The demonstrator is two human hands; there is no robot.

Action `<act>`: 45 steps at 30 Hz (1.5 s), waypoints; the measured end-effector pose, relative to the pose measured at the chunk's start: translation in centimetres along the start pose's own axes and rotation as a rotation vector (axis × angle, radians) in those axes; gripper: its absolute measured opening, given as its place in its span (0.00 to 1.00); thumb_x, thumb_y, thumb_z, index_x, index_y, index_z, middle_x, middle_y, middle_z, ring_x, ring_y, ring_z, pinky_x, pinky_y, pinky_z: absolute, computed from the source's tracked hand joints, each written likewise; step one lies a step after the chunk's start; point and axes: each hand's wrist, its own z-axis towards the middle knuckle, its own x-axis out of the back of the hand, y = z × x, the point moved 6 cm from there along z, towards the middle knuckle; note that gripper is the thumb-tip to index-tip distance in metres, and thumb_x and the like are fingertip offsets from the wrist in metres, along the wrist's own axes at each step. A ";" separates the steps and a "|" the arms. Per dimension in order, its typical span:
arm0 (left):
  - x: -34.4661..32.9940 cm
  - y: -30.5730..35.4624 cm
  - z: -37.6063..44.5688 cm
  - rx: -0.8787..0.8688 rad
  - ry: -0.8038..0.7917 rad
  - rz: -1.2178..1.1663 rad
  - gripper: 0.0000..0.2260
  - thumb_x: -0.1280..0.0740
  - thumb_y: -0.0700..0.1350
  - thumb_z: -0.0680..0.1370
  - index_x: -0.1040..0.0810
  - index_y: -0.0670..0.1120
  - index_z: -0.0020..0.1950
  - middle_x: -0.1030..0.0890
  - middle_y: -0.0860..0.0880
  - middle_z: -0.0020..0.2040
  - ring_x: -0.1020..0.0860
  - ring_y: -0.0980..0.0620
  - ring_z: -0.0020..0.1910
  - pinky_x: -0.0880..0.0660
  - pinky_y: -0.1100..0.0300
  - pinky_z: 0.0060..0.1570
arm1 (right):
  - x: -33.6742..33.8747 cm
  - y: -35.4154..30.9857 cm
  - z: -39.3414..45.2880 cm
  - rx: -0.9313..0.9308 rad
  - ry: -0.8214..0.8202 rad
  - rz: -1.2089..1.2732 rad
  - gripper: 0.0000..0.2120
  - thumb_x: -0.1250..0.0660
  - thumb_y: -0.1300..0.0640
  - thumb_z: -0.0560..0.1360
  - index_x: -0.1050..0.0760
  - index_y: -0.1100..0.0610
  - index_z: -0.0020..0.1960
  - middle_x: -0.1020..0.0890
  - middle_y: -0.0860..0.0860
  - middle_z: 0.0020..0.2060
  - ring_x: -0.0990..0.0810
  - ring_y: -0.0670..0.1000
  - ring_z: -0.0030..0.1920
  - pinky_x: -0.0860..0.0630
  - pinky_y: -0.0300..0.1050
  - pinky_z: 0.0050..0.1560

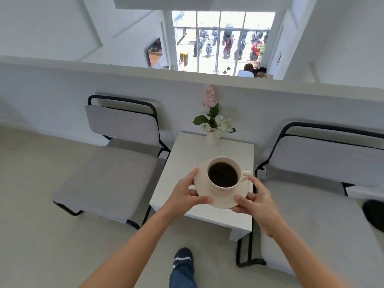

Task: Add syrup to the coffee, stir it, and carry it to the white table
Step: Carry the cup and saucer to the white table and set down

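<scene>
A cream cup (223, 177) full of dark coffee stands on a cream saucer (224, 199), its handle pointing right. My left hand (187, 194) grips the saucer's left rim, thumb on top. On the right rim my right hand (254, 201) holds it the same way. I hold the saucer above the near half of the small white table (187, 154); whether it touches the tabletop cannot be told. No syrup or spoon is in view.
A white vase of pink and white flowers (214, 125) stands at the table's far edge. Grey cushioned chairs with black frames flank the table, one left (116, 163) and one right (324, 183). A low white wall (124, 80) runs behind. My foot (184, 259) is on the floor below.
</scene>
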 end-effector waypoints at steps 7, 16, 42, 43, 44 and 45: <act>5.8 -4.5 10.0 0.061 -0.114 0.127 0.43 0.18 0.40 0.68 0.37 0.67 0.72 0.22 0.52 0.62 0.17 0.43 0.53 0.18 0.61 0.52 | -3.2 2.0 9.4 -0.056 0.108 0.041 0.34 0.28 0.70 0.74 0.34 0.48 0.73 0.14 0.65 0.45 0.13 0.64 0.44 0.15 0.55 0.45; 6.7 -15.0 19.6 0.090 -0.247 0.208 0.43 0.20 0.44 0.72 0.41 0.60 0.79 0.22 0.50 0.63 0.20 0.47 0.58 0.18 0.56 0.55 | -3.5 9.2 19.5 -0.167 0.199 0.068 0.36 0.27 0.68 0.73 0.36 0.44 0.72 0.14 0.63 0.48 0.12 0.58 0.46 0.15 0.50 0.42; 4.9 -38.9 30.1 0.255 -0.336 0.708 0.50 0.25 0.59 0.73 0.55 0.51 0.84 0.28 0.47 0.72 0.25 0.45 0.63 0.27 0.55 0.61 | -2.1 30.9 35.2 -0.288 0.211 -0.038 0.38 0.26 0.68 0.73 0.38 0.48 0.75 0.19 0.54 0.31 0.15 0.47 0.33 0.14 0.45 0.43; 5.0 -39.0 30.2 0.253 -0.340 0.743 0.50 0.26 0.60 0.73 0.55 0.50 0.84 0.28 0.47 0.72 0.25 0.46 0.64 0.26 0.55 0.61 | -2.1 31.1 35.4 -0.287 0.215 -0.053 0.38 0.26 0.68 0.72 0.38 0.48 0.75 0.19 0.55 0.31 0.15 0.49 0.33 0.15 0.45 0.43; 5.0 -39.1 30.3 0.254 -0.350 0.777 0.50 0.27 0.62 0.73 0.55 0.50 0.84 0.28 0.48 0.72 0.25 0.46 0.65 0.26 0.55 0.62 | -2.1 31.2 35.5 -0.289 0.220 -0.074 0.38 0.26 0.67 0.72 0.38 0.48 0.75 0.17 0.57 0.33 0.14 0.51 0.34 0.15 0.45 0.44; 5.1 -39.2 30.4 0.244 -0.352 0.813 0.50 0.27 0.63 0.73 0.55 0.50 0.84 0.27 0.48 0.71 0.25 0.47 0.65 0.25 0.55 0.62 | -2.1 31.4 35.6 -0.290 0.222 -0.099 0.38 0.26 0.67 0.73 0.38 0.48 0.76 0.16 0.59 0.35 0.13 0.53 0.35 0.14 0.46 0.45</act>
